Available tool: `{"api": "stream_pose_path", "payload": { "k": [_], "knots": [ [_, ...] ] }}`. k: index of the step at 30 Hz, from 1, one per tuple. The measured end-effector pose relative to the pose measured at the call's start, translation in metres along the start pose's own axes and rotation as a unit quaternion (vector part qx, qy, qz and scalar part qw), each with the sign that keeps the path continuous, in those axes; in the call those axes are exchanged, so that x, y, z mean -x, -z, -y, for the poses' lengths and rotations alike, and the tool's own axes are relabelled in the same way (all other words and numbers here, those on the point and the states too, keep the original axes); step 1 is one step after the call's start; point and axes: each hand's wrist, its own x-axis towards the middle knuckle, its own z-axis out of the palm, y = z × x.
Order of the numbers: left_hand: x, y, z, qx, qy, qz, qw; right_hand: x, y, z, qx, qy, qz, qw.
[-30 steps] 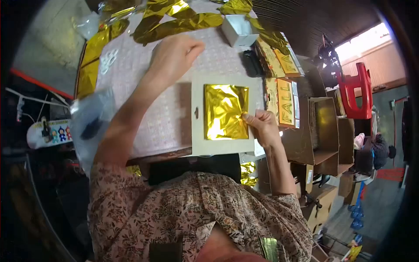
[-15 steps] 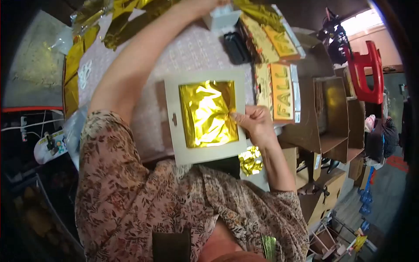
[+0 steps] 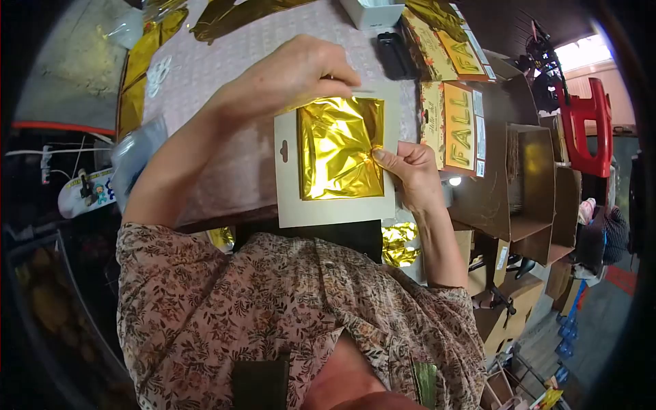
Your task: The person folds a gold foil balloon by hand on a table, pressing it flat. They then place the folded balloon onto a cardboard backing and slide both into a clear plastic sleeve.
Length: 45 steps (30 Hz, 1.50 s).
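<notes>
My right hand grips the right side of a pale grey card with a hang hole near its left edge. Its thumb presses a folded square of shiny gold foil flat against the card. Over the card's top edge is my left hand, its fingers drawn together in a pinch pointing right. Whatever lies between those fingertips is too small or hidden to make out.
A white box and a black object lie at the far side of the bubble-wrapped table. Printed "FALL" packages line the right side, beside open cardboard boxes. White string lies at the left.
My left hand has come back from the white box to the card's top edge, fingers pinched. The card with the gold foil has shifted slightly up and right in view, still in my right hand.
</notes>
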Motion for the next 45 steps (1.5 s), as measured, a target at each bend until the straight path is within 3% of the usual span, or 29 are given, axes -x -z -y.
{"api": "stream_pose_path", "payload": {
  "k": [5, 7, 11, 13, 15, 17, 20, 25, 28, 31, 37, 45],
  "knots": [
    [0.04, 0.009, -0.007, 0.01, 0.03, -0.033, 0.999, 0.011, -0.017, -0.003, 0.012, 0.011, 0.014, 1.0],
    [0.065, 0.025, -0.012, -0.002, 0.018, -0.133, 0.991, 0.014, -0.024, -0.006, 0.019, 0.024, -0.003, 1.0],
    [0.164, 0.06, -0.013, -0.052, 0.092, -0.201, 0.974, 0.025, -0.033, 0.01, 0.238, 0.009, -0.054, 0.97],
    [0.23, 0.076, -0.01, -0.059, 0.181, -0.222, 0.956, 0.023, -0.036, 0.008, 0.201, 0.017, -0.084, 0.976],
    [0.303, 0.081, 0.011, -0.091, 0.213, -0.25, 0.94, 0.01, -0.013, -0.004, 0.155, 0.049, -0.083, 0.983],
    [0.358, 0.081, 0.019, -0.112, 0.346, -0.226, 0.904, -0.002, -0.014, -0.006, 0.07, 0.116, -0.045, 0.99],
    [0.404, 0.061, 0.028, -0.032, 0.357, -0.186, 0.915, -0.024, 0.008, -0.004, 0.048, 0.11, -0.003, 0.993],
    [0.429, 0.034, 0.044, 0.014, 0.38, -0.212, 0.9, -0.05, 0.009, 0.001, 0.045, 0.105, 0.017, 0.993],
    [0.436, 0.025, 0.052, 0.008, 0.349, -0.254, 0.902, -0.048, -0.007, 0.005, 0.051, 0.12, -0.004, 0.992],
    [0.439, 0.02, 0.051, 0.024, 0.392, -0.266, 0.88, -0.05, -0.011, 0.003, 0.076, 0.119, -0.013, 0.99],
    [0.444, 0.017, 0.057, 0.07, 0.363, -0.282, 0.885, -0.052, -0.02, -0.004, 0.051, 0.109, -0.021, 0.993],
    [0.437, 0.021, 0.049, 0.021, 0.326, -0.266, 0.907, -0.042, -0.031, -0.006, 0.053, 0.097, -0.002, 0.994]
  ]
}}
